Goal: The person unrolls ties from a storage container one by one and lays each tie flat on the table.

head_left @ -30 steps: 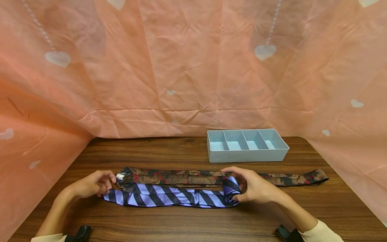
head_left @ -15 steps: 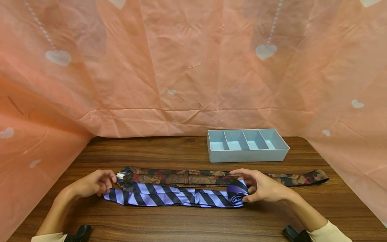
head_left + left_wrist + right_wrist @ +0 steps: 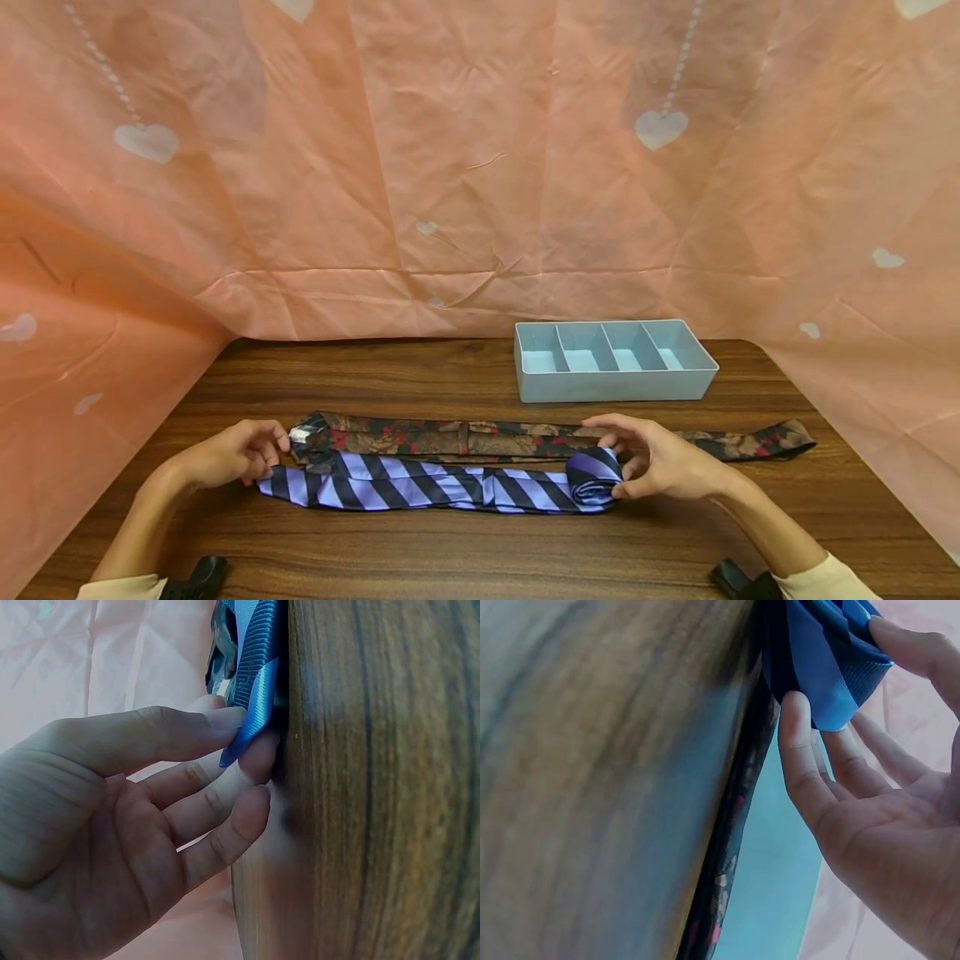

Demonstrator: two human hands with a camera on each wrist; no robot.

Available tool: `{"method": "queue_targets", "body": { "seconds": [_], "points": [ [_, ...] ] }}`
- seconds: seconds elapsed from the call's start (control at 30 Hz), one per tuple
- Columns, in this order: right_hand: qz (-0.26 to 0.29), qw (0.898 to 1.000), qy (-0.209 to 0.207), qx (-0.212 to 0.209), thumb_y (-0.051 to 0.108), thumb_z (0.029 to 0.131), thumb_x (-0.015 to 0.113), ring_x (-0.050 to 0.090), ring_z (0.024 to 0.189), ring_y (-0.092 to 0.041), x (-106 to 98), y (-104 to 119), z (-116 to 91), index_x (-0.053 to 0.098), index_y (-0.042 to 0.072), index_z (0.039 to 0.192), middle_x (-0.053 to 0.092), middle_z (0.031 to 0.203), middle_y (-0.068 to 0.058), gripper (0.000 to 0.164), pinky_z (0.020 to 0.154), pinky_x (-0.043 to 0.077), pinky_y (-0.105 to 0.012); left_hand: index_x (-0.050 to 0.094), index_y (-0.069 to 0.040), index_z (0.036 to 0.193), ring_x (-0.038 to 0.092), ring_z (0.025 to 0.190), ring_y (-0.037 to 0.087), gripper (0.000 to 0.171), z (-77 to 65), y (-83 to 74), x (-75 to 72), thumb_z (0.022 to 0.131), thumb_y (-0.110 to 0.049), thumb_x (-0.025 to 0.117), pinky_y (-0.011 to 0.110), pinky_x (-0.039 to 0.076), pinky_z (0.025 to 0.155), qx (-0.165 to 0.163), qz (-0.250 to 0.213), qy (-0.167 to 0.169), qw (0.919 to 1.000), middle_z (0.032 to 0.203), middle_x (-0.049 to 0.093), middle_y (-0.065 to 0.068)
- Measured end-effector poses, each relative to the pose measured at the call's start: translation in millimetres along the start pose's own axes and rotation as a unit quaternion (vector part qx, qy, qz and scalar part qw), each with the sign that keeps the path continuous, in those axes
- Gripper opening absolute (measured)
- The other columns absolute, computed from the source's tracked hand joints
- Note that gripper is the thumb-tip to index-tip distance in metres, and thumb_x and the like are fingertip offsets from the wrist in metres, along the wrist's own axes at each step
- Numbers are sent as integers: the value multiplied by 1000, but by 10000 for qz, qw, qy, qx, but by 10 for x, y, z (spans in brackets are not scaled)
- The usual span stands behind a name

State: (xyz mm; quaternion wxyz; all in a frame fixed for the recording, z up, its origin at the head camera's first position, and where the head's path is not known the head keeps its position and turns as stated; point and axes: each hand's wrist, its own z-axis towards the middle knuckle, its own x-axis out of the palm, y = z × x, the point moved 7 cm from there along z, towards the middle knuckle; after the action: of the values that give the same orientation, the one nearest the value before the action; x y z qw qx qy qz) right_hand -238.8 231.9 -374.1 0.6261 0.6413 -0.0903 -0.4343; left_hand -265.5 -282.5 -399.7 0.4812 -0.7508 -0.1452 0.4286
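Observation:
A purple and black striped necktie [image 3: 390, 483] lies lengthwise on the table, its right end wound into a roll [image 3: 592, 477]. My left hand [image 3: 228, 454] pinches the pointed left tip between thumb and fingers; the left wrist view shows the thumb over the tip [image 3: 255, 705]. At the other end my right hand [image 3: 660, 458] grips the roll, thumb on its near side and fingers behind it. In the right wrist view the roll [image 3: 821, 667] sits between thumb and fingertips. Behind lies a brown floral necktie [image 3: 405, 437], partly covered by my right hand.
At the back right of the wooden table [image 3: 390, 554] stands a pale blue box [image 3: 615, 386] split into several compartments. A peach curtain [image 3: 465, 183] with white hearts hangs behind the table and along both sides.
My right hand has shifted to the right along with the roll, and the striped necktie's right end now reaches further that way. My left hand stays at the tip, nearly still.

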Motion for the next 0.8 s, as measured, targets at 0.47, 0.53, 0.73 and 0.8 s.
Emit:
{"method": "queue_targets", "body": {
  "seconds": [0.47, 0.53, 0.73, 0.8],
  "points": [
    [-1286, 9908, -74, 426, 3, 79, 84, 58, 84, -11, 21, 30, -49, 45, 0, 148, 57, 116, -17, 80, 68, 58, -32, 50, 12, 108, 54, 71, 11, 32, 4, 7, 2, 78, 20, 44, 25, 46, 57, -23, -23, 0, 10000, 84, 55, 6],
    [-1374, 9895, -49, 440, 3, 78, 84, 57, 79, -11, 34, 38, -42, 45, 2, 148, 58, 117, -18, 79, 65, 56, -31, 50, 12, 108, 54, 71, 11, 32, 3, 7, 1, 78, 20, 43, 25, 46, 57, -34, -21, -3, 10000, 84, 55, 6],
    [-1968, 9794, -280, 343, 16, 81, 88, 63, 90, -14, 69, 78, -4, 50, 4, 145, 65, 124, -15, 75, 74, 55, -30, 51, 11, 108, 53, 71, 11, 32, 0, -4, 2, 79, 20, 42, 25, 46, 57, -57, 18, -27, 10000, 84, 55, 7],
    [-2184, 9743, -462, 311, 22, 82, 89, 65, 101, -15, 70, 92, 9, 52, 4, 143, 68, 121, -10, 74, 82, 56, -31, 51, 11, 108, 53, 71, 11, 32, 1, -9, 5, 79, 20, 42, 25, 46, 57, -58, 19, -26, 10000, 83, 55, 6]
  ]
}}
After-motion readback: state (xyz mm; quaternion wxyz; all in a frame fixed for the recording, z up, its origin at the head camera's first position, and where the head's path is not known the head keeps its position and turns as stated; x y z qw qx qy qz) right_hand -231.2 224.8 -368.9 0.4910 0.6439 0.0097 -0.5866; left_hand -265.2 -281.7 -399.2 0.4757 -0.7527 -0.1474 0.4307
